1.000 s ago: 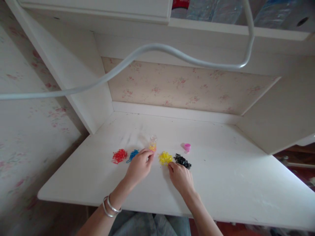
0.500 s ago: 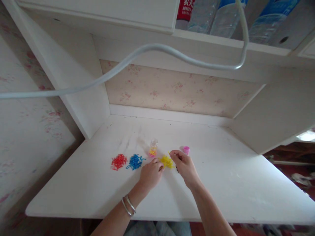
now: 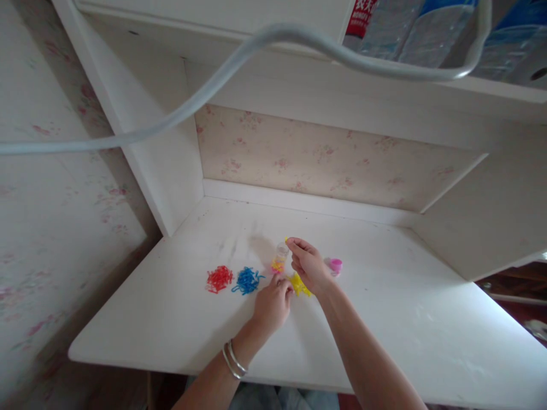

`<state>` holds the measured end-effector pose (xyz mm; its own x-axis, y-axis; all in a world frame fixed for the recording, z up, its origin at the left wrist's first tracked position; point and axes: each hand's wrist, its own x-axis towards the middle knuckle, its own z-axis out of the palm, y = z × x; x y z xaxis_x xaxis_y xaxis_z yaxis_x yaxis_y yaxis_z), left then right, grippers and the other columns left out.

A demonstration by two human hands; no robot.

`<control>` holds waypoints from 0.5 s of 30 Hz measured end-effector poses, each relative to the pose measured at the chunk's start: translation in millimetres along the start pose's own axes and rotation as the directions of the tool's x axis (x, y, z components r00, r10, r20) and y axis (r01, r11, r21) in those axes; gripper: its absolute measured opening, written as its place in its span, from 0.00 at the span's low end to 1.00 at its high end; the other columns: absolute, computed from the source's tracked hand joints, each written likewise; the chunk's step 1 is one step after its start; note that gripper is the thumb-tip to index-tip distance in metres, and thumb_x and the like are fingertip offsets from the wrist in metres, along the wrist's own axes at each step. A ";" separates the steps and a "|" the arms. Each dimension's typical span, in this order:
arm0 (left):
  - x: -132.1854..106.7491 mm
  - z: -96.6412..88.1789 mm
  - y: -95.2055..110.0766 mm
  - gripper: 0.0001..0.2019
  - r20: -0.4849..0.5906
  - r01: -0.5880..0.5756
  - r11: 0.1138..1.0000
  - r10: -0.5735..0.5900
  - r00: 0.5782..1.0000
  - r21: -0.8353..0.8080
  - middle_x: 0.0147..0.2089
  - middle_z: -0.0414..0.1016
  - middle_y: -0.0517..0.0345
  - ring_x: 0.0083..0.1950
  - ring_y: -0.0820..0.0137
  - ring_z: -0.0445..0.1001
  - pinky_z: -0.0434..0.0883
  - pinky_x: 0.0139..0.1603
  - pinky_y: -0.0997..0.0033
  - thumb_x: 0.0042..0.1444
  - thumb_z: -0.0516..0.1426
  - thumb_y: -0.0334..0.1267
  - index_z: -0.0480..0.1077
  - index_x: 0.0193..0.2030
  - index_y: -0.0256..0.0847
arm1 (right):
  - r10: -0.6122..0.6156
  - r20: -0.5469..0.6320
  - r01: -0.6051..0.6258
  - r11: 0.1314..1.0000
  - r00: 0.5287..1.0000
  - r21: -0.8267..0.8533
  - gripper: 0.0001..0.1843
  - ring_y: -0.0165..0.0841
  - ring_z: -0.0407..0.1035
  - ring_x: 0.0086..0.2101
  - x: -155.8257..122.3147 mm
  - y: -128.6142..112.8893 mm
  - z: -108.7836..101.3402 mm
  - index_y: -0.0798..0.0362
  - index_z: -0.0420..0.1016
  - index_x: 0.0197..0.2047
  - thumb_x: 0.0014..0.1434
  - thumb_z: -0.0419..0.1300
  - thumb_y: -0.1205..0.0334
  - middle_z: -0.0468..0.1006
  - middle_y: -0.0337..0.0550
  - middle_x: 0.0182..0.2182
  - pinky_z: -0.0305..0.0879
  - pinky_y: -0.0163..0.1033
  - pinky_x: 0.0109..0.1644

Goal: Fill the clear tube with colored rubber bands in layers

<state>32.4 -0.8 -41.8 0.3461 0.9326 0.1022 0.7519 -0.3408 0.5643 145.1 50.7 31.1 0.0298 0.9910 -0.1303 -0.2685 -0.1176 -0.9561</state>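
My right hand [image 3: 310, 265] is closed in a pinch on a small yellow rubber band [image 3: 286, 240], held just above the mouth of a clear jar [image 3: 282, 249]. Yellow and pink bits lie in the bottom of the jar. Beside the jar's base, my left hand [image 3: 273, 300] has its fingers curled together at the edge of a yellow rubber band pile [image 3: 300, 285]; whatever they hold is hidden. Part of that pile is covered by my right hand. Further left lie a blue rubber band pile [image 3: 248, 280] and a red rubber band pile [image 3: 219, 279].
A pink cap [image 3: 335, 265] sits right of my right hand on the white desk [image 3: 384, 330]. A pale cable [image 3: 192, 102] hangs across the view in front. Plastic bottles [image 3: 436, 34] stand on the shelf above. Side panels and a back wall enclose the desk.
My right hand has moved from above the yellow pile up and left to the jar's mouth, carrying a yellow band. My left hand stays by the pile. The camera view has shifted slightly.
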 end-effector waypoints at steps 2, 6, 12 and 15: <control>1.0 1.7 -1.7 0.07 -0.019 -0.002 0.999 0.002 1.000 -0.033 0.44 0.75 0.58 0.44 0.70 0.76 0.69 0.44 0.73 0.63 0.50 0.35 0.69 0.42 0.44 | 0.003 -0.007 -0.003 1.000 1.000 -0.006 0.20 0.20 0.37 0.16 -1.6 1.1 0.2 0.52 0.72 0.34 0.45 0.69 0.47 0.48 0.23 0.16 0.35 0.29 0.17; 2.4 4.7 -4.0 0.08 -0.050 -0.008 0.996 0.003 0.999 -0.093 0.40 0.77 0.58 0.42 0.70 0.76 0.69 0.44 0.73 0.64 0.49 0.34 0.69 0.41 0.43 | -0.001 -0.019 0.000 1.000 1.000 -0.025 0.20 0.20 0.38 0.16 -3.2 2.2 0.4 0.53 0.73 0.34 0.44 0.69 0.47 0.49 0.23 0.15 0.35 0.30 0.18; 4.7 7.4 -7.0 0.11 -0.102 -0.040 0.982 0.022 0.994 -0.184 0.47 0.77 0.56 0.47 0.69 0.75 0.69 0.50 0.70 0.62 0.51 0.32 0.70 0.47 0.43 | -0.034 -0.076 0.029 0.997 0.997 -0.064 0.20 0.21 0.38 0.16 -3.7 2.2 -2.6 0.52 0.72 0.35 0.46 0.67 0.46 0.47 0.23 0.15 0.37 0.30 0.17; 5.7 8.0 -8.0 0.12 -0.111 -0.071 0.970 0.046 0.993 -0.231 0.47 0.77 0.56 0.48 0.69 0.74 0.68 0.51 0.70 0.62 0.50 0.31 0.72 0.46 0.43 | -0.077 -0.138 0.061 0.992 0.987 -0.114 0.20 0.21 0.41 0.16 -9.6 7.2 -11.2 0.52 0.73 0.36 0.47 0.66 0.45 0.51 0.24 0.15 0.38 0.30 0.17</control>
<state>32.9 6.3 -52.3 0.3161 0.9234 0.2180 0.5759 -0.3693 0.7293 153.7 39.6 22.5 0.1831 0.9788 -0.0913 -0.1547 -0.0630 -0.9859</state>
